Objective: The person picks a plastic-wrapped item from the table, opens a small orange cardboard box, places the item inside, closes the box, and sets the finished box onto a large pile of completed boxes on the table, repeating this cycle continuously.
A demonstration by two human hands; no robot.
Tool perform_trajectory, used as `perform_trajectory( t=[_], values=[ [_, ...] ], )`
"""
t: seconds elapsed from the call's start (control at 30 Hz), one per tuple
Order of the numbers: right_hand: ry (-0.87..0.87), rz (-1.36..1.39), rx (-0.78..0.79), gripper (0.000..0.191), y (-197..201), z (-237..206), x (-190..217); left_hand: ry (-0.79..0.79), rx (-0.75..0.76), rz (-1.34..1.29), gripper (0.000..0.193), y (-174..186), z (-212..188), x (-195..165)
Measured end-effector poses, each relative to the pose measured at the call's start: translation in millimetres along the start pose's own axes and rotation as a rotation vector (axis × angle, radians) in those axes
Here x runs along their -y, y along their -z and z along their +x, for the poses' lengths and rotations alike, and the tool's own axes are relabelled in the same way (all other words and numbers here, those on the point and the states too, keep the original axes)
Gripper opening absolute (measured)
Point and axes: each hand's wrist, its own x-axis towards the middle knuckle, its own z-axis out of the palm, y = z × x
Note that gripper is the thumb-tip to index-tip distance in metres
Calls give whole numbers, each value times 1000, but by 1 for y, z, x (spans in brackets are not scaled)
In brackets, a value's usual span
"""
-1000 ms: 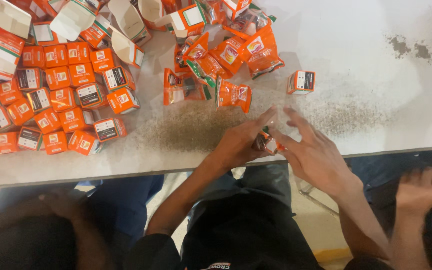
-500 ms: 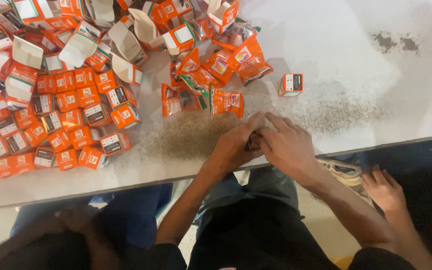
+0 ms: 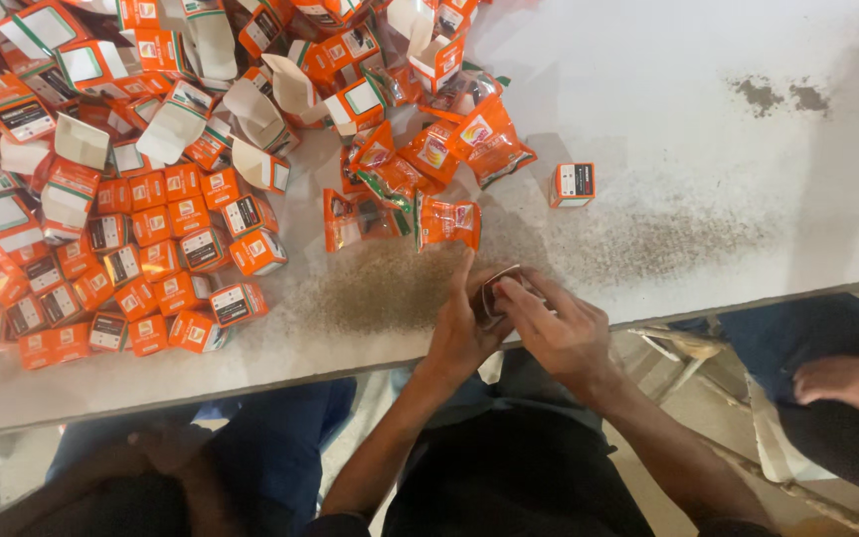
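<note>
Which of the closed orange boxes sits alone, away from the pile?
The small orange box on the bare white table, right of the sachets; every other closed box lies packed at the left.

Small orange cartons [image 3: 166,264] are lying in rows at left (some open above), orange sachets [image 3: 420,189] beside them, one lone carton [image 3: 573,185] sitting apart.

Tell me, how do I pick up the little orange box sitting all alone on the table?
Take the lone orange box from above, pinching its two opposite side walls. It stands apart from the sachets on bare table, so fingers probably fit down both sides.
</note>
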Motion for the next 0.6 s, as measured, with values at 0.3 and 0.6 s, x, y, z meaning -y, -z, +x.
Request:
perform_trajectory(
  t=[0.3,0.6],
  values=[
    [-215,-181,572,48,12,19,1,40,-18,-174,88,-7,-12,20],
    [-161,195,272,70,-18,-9,-22,155,-111,-27,58,9,-19,4]
  ],
)
